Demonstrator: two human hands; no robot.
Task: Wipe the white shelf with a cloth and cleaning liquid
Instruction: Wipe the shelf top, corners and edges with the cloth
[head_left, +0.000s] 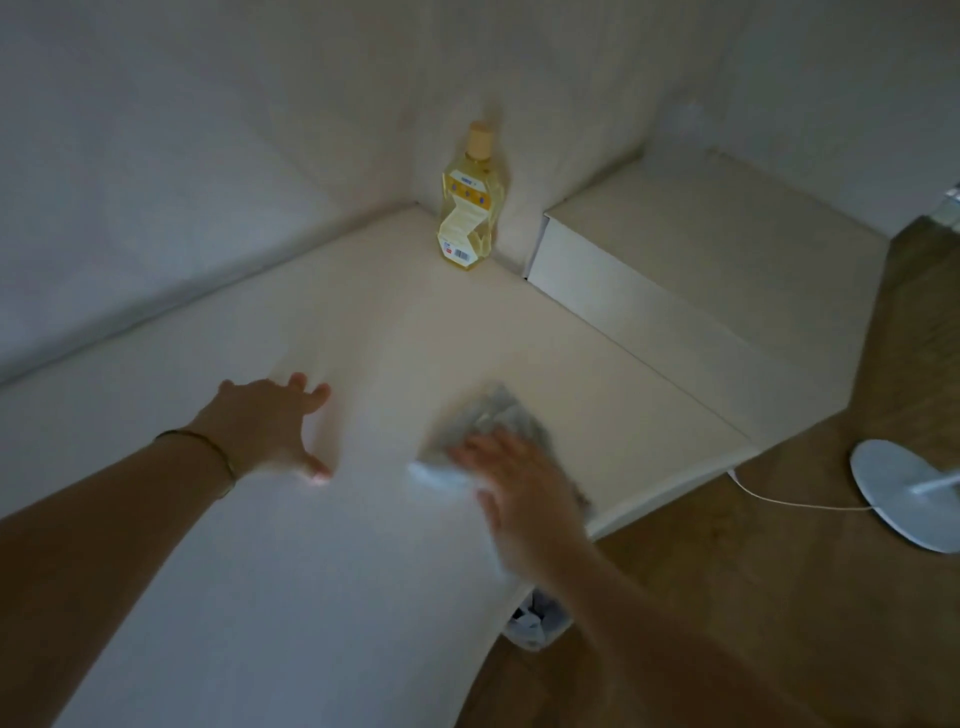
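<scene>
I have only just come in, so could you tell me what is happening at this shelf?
A person is wiping the white shelf. The right hand presses a grey cloth flat on the top near its front edge; both are blurred. The left hand rests spread on the surface beside it. The bottle of yellow cleaning liquid stands capped in the back corner, untouched.

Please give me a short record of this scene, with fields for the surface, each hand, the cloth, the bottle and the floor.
surface: white shelf, set in a wall corner
left hand: flat on shelf, fingers spread, holds nothing
right hand: pressing on cloth, blurred
cloth: grey, on shelf near front edge
bottle: yellow liquid, upright, capped, in back corner
floor: round white lamp base with cord
</scene>
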